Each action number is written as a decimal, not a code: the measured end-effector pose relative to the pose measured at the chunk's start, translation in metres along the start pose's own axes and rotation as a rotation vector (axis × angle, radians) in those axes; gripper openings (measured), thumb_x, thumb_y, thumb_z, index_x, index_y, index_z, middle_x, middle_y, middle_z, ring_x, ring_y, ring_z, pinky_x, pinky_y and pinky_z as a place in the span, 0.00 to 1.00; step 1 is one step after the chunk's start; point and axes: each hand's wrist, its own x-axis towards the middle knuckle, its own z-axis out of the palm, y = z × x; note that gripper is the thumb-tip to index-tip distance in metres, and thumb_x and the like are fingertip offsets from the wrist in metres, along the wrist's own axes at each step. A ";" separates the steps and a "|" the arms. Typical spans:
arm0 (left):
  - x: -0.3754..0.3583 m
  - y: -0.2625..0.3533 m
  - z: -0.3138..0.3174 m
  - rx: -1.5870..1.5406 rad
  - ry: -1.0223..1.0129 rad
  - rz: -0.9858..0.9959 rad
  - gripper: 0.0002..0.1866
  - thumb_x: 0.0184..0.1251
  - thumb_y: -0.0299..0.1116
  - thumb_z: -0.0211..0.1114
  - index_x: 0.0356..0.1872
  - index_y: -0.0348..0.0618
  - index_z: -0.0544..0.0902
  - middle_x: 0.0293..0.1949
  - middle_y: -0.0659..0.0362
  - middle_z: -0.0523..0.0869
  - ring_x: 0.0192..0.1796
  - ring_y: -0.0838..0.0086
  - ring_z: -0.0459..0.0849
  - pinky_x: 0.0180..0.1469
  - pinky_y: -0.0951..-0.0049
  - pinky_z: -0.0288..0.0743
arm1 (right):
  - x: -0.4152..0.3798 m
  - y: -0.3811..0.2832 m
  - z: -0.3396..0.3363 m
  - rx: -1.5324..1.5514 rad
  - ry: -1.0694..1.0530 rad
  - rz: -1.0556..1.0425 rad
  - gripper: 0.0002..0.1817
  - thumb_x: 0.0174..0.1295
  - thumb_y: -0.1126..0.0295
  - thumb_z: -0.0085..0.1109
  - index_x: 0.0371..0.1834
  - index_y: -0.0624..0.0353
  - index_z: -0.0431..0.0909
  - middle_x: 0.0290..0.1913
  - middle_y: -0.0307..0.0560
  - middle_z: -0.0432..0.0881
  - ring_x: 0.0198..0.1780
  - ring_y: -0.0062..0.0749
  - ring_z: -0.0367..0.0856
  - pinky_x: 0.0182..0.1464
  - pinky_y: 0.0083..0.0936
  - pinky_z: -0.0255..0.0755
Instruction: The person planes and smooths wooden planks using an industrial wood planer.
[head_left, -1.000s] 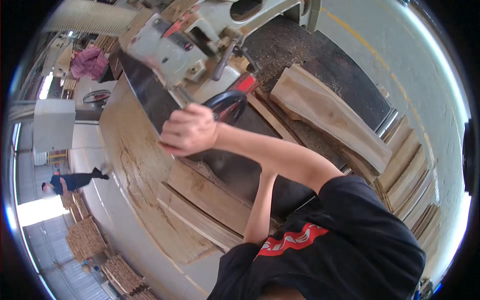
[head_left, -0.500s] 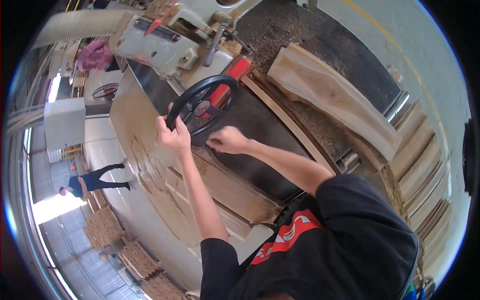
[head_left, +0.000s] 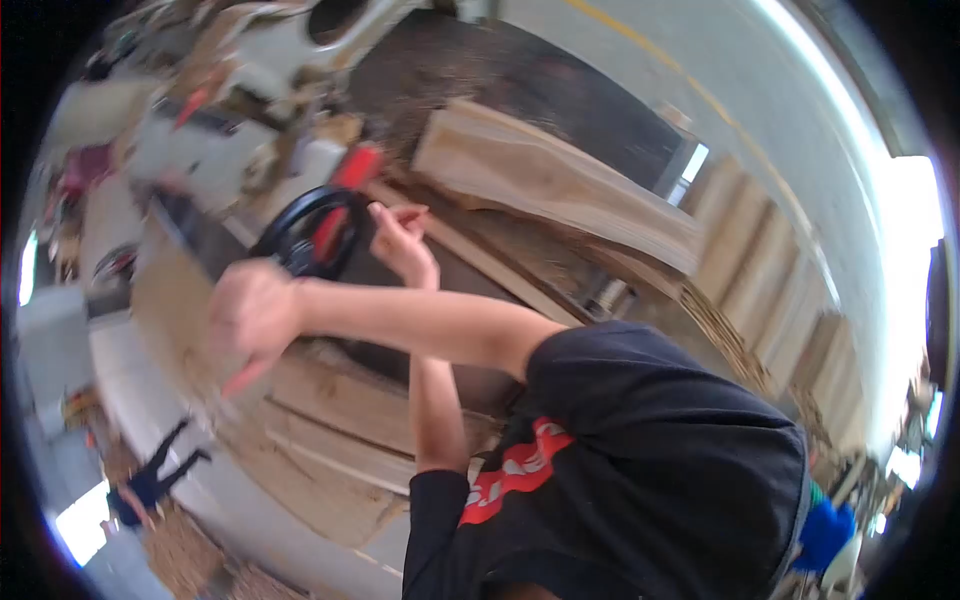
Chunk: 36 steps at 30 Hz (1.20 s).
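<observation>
The black handwheel of the woodworking machine is in the upper left part of the view. Just past its right-hand rim, my left hand is raised, with fingers apart and nothing in them. My right arm crosses over my left forearm. At its end my right hand, smeared by motion, overlaps the lower left of the wheel, with one finger or the thumb sticking out downward. A red part of the machine shows behind the wheel. Beneath my arms lie wooden boards next to a dark metal bed.
A wavy-edged wood slab lies on the machine's far side, near a dark table strewn with shavings. More boards are stacked at right. In the lower left a person stands on the floor.
My left hand has come off the wheel's rim and moved to its right side. My right hand has swung left across my left arm. The view has turned, shifting the machine leftward.
</observation>
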 end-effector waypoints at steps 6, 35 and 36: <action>-0.123 -0.135 -0.215 1.303 -0.554 0.227 0.49 0.78 0.56 0.67 0.89 0.49 0.49 0.83 0.51 0.63 0.74 0.67 0.71 0.71 0.55 0.73 | -0.091 -0.026 0.071 0.183 -0.854 -0.660 0.27 0.65 0.37 0.62 0.26 0.47 0.90 0.24 0.43 0.89 0.30 0.38 0.90 0.33 0.40 0.78; -0.052 0.114 -0.117 0.766 0.724 0.741 0.32 0.65 0.41 0.81 0.63 0.39 0.75 0.64 0.45 0.79 0.61 0.53 0.79 0.57 0.58 0.73 | -0.091 0.040 -0.139 0.207 0.238 1.068 0.17 0.82 0.59 0.59 0.48 0.64 0.86 0.42 0.51 0.88 0.38 0.32 0.84 0.45 0.30 0.77; -0.039 0.137 -0.120 0.882 0.759 0.843 0.36 0.64 0.44 0.82 0.66 0.38 0.74 0.68 0.43 0.77 0.67 0.49 0.76 0.63 0.54 0.72 | -0.091 0.069 -0.120 0.312 0.166 1.132 0.23 0.82 0.53 0.56 0.46 0.64 0.87 0.40 0.53 0.88 0.38 0.31 0.84 0.46 0.31 0.77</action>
